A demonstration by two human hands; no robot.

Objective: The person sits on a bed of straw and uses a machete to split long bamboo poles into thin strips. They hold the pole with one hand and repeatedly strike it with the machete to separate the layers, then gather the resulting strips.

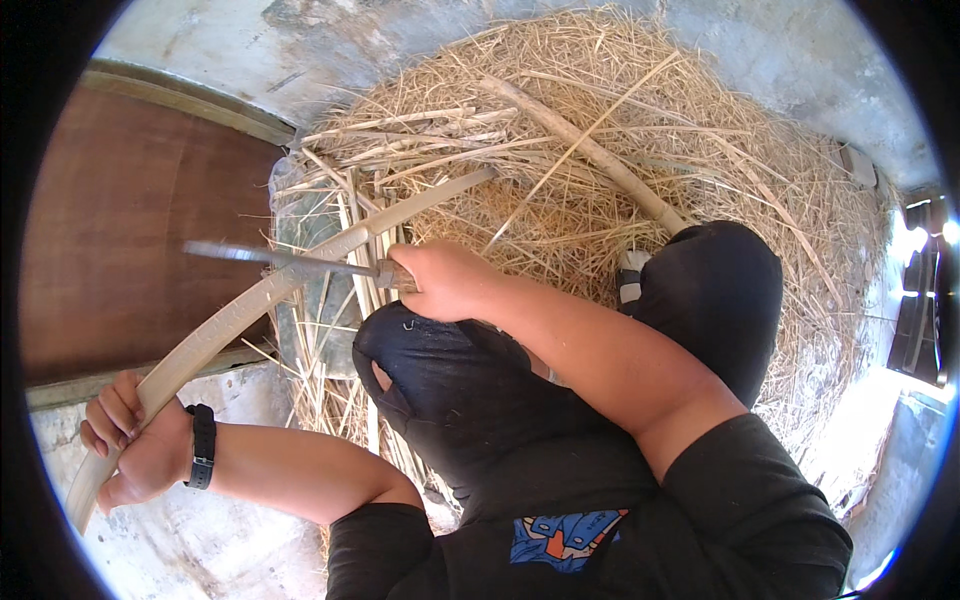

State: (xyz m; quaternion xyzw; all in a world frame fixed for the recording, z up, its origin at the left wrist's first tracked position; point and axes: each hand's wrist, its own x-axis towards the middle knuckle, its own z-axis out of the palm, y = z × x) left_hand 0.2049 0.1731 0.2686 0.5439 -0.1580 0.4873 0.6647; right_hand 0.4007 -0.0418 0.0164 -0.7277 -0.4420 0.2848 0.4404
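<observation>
A long, pale split bamboo strip [222, 325] slants from the lower left up to the straw. My left hand [140, 440], with a black band at the wrist, is closed around its lower end. My right hand [440, 280] grips the handle of a knife [330, 267] just above my bent knee. The blade points left and lies across the middle of the strip; its tip is blurred. Whether the edge bites into the bamboo I cannot tell. The strip's far end rests among loose straw and split pieces.
Dry straw and shavings [740, 190] cover the floor ahead and to the right. A round bamboo pole [590, 150] lies on them, with a thin stick [580, 150] crossing it. A brown wooden panel [150, 220] stands at the left; a grey wall [820, 70] rises behind.
</observation>
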